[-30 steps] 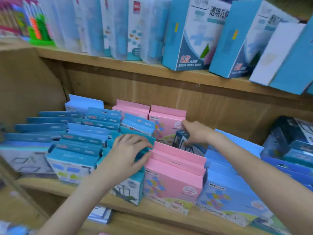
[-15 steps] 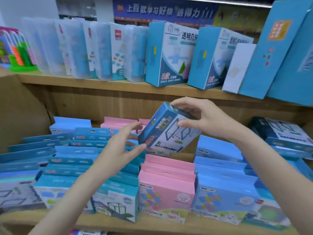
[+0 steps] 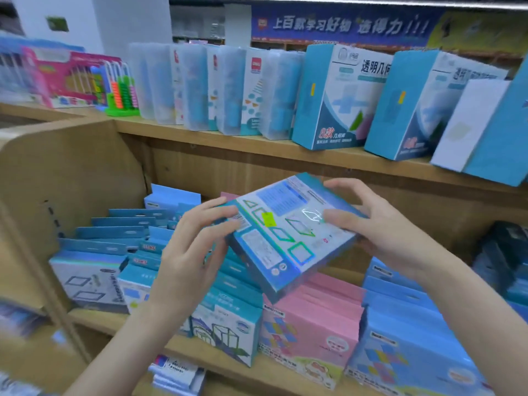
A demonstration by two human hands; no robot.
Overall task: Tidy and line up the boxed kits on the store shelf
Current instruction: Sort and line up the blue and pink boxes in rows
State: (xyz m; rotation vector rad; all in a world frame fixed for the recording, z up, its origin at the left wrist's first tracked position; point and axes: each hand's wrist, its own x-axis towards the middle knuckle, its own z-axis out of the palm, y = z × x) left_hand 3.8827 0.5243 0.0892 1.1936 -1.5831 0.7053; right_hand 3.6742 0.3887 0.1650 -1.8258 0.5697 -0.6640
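A flat teal boxed kit [image 3: 285, 232] with printed shapes and a yellow sticker is held in the air above the lower shelf, back face toward me and tilted. My left hand [image 3: 194, 250] grips its left end, fingers curled over the edge. My right hand [image 3: 380, 224] holds its right end, thumb on the face. Below stand rows of teal kits [image 3: 225, 324], pink kits [image 3: 311, 318] and blue kits [image 3: 400, 338] on the wooden shelf [image 3: 114, 321].
The upper shelf [image 3: 228, 141] carries clear plastic cases [image 3: 200, 87], tall blue boxes [image 3: 337, 95] and a colourful abacus [image 3: 120, 92]. A wooden side panel [image 3: 57, 181] bounds the lower shelf at left. Dark boxes [image 3: 505, 258] sit at the far right.
The kit was pulled out from behind the pink row and lifted. Both hands now hold it, and it has been turned so its back face shows.
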